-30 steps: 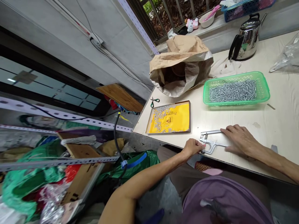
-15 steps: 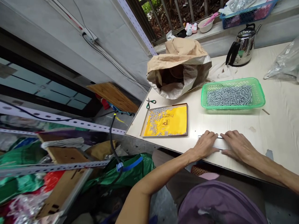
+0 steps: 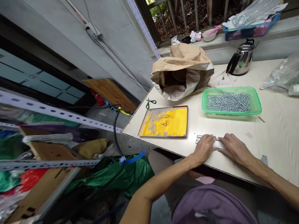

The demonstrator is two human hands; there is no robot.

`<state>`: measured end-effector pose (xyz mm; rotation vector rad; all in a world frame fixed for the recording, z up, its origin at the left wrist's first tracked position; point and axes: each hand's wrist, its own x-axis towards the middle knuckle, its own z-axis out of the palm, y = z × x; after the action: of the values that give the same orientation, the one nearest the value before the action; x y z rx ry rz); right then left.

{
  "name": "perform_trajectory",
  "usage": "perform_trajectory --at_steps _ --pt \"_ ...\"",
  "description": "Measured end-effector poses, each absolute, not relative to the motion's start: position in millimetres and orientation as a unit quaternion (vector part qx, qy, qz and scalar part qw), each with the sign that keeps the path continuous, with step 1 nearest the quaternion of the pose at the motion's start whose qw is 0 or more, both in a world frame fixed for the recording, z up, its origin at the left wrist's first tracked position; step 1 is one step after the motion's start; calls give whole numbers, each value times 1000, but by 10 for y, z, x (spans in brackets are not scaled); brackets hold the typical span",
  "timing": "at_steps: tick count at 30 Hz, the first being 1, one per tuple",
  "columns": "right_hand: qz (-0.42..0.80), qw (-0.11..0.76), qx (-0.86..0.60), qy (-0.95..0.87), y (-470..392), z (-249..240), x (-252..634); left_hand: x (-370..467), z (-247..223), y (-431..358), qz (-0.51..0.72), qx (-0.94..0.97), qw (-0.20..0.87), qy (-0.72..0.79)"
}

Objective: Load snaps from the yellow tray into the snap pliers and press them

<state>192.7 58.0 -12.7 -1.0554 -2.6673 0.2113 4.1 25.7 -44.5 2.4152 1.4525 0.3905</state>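
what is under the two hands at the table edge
A flat metal hand tool lies under the left hand and right hand. Only its left end and a strip between the hands show; the rest is covered.

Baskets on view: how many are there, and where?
2. A green basket of small metal pieces sits on the table; a blue basket rests on the window ledge. Others may be hidden.

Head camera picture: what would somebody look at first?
Probably the two hands, left hand and right hand, lying flat on a metal tool at the table's near edge. Next, the green basket of small metal pieces behind them, and the yellow tray to its left.
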Motion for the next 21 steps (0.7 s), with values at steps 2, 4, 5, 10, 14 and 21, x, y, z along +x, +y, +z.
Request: perform_trajectory --at_steps 2,4,5,10,14,21 --pt "71 112 -363 -922 636 -138 1994 124 -508 113 164 829 107 524" --pt "81 98 -356 -926 698 -174 2064 213 -558 -35 185 826 83 526" --pt "87 96 -352 -927 728 -197 2090 251 -572 -99 192 829 81 519" --pt "65 94 -379 -918 899 -239 2043 322 -534 -243 205 844 111 483" --pt "-5 62 -411 -909 1060 -123 1808 328 -486 -229 220 835 109 493" --pt "32 71 -243 -967 860 -153 1296 403 -689 -219 179 839 145 493"
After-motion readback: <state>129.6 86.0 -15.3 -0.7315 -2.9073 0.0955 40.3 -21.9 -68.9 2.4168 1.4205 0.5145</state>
